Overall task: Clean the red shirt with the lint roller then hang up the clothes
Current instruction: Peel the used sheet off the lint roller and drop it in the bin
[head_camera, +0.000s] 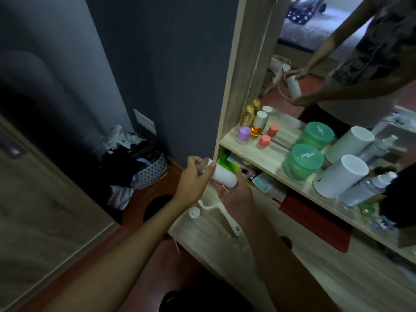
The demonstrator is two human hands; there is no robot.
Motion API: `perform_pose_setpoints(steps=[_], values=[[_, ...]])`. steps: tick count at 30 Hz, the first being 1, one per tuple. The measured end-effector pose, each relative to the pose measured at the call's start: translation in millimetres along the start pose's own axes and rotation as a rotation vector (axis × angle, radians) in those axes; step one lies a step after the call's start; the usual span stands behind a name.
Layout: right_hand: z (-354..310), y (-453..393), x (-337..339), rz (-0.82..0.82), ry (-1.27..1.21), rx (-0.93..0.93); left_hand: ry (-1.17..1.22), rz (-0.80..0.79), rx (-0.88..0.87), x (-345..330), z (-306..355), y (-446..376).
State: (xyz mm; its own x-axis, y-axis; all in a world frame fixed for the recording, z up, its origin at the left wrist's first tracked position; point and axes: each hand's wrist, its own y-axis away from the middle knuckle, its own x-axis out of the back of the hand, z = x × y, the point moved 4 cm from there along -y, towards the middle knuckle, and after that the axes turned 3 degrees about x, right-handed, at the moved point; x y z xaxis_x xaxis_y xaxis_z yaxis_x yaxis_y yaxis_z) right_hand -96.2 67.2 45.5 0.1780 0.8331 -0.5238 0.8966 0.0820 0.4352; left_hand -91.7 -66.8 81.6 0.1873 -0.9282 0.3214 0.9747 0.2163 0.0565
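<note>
**Two hands on the roll: preparation stage, cleaning not yet begun**

Both hands work on a white lint roll (222, 175), held above the wooden surface (216, 242) of a dresser. We see the left hand (194, 176) with its fingers curled round the open end of the roll, and the right hand (234, 194) cupped under the other end, its fingers bent about it. Below them, the white roller handle (227, 218) lies flat on the surface, with a small white cap (194, 212) just beside it. We judge that the roll and handle are apart and are yet to be put together. No red shirt shows in this view, so we cannot place it. Rolling the shirt and hanging the clothes both appear to remain. A mirror (337, 64) behind the shelf (265, 163) reflects the same grip.
</note>
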Motion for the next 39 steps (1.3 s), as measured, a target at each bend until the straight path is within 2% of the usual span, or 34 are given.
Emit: perform_pose_setpoints(steps=[3,6,10,18,22,25,27,30,33,37,39], values=[[13.5,0.9,7.5,0.024,-0.085,-0.143,-0.051,0.028,-0.017,6.8,5.5,5.0],[22.1,2.9,16.0,0.098,-0.157,-0.233,-0.124,0.127,-0.027,15.9,9.4,10.4],[16.5,13.6,14.5,0.005,-0.199,-0.227,-0.205,0.12,-0.11,17.6,16.9,16.8],[12.6,17.8,20.9,0.045,-0.272,-0.225,-0.185,0.165,-0.059,17.6,18.0,25.2],[20.7,13.3,32.1,0.05,-0.231,-0.223,-0.264,0.116,-0.1,16.1,17.3,30.6],[34.3,8.2,41.3,0.066,-0.239,-0.239,-0.283,0.147,-0.081,16.3,13.2,33.1],[45.5,4.0,47.9,0.051,-0.101,-0.249,-0.28,0.177,-0.054,19.8,9.8,34.1],[63.8,-4.0,64.5,0.015,0.473,-0.214,-0.254,0.179,-0.024,26.6,4.1,36.3],[74.9,-12.2,77.5,-0.049,0.942,-0.061,-0.268,0.186,-0.032,33.8,-0.8,39.5],[85.8,-18.6,81.2,-0.107,1.329,0.175,-0.297,0.189,-0.052,41.8,-10.9,46.2],[93.1,-17.2,79.6,-0.132,1.408,0.25,-0.334,0.191,-0.063,45.9,-18.7,50.3]])
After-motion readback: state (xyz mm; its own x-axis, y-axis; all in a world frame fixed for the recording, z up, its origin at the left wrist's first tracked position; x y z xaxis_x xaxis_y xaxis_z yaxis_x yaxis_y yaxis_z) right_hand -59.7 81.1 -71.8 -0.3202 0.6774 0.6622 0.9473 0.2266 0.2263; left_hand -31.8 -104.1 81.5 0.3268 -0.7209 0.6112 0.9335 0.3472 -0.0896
